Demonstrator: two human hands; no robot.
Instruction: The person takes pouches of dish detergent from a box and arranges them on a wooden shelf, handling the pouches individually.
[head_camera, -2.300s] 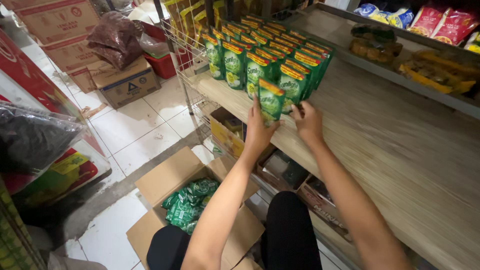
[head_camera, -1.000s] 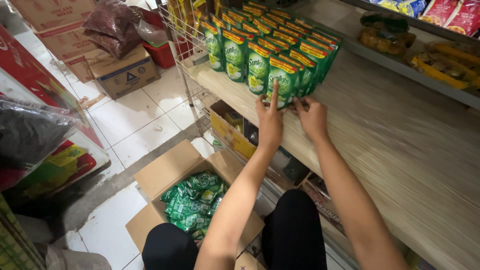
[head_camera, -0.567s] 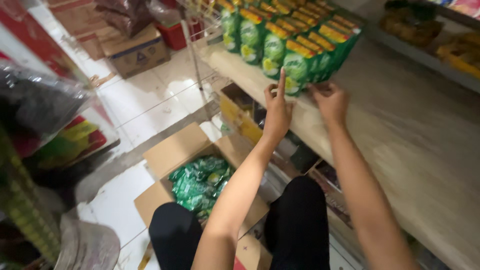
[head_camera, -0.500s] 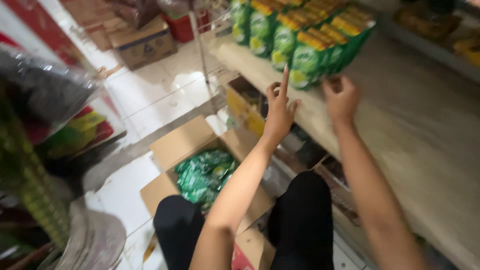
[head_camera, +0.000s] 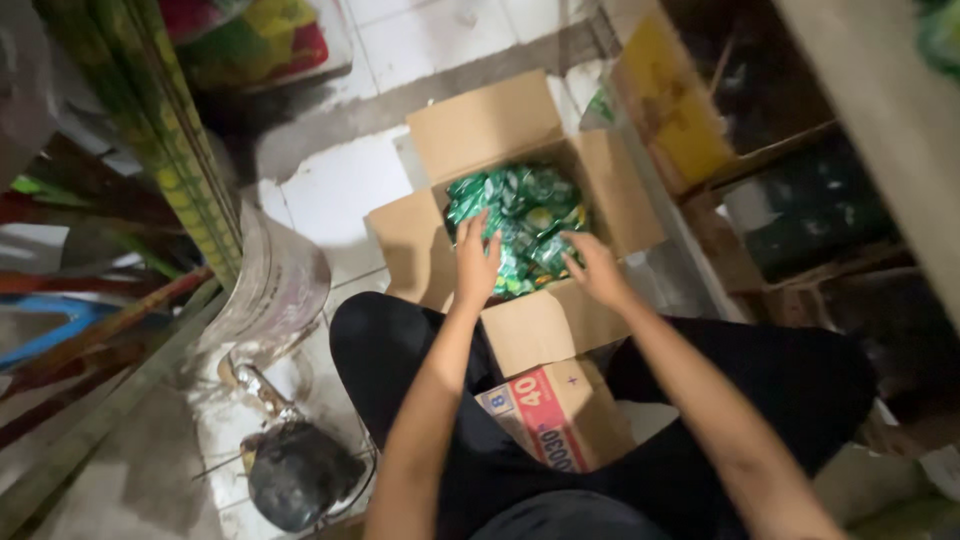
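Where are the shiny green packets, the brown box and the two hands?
Shiny green plastic packets (head_camera: 530, 205), head view, top of pile.
Brown cardboard box (head_camera: 485, 125), head view, far flap.
Left hand (head_camera: 476, 262), head view, back of hand.
Right hand (head_camera: 597, 270), head view, back of hand.

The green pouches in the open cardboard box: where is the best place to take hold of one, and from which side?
Come from above: the cardboard box is open only at the top. The green pouches lie flat and loosely piled, so probably pinch an upper edge of a top one. The left hand and right hand already reach in that way.

The cardboard box stands open on top (flaps splayed outward); a wooden shelf crowds its right side.
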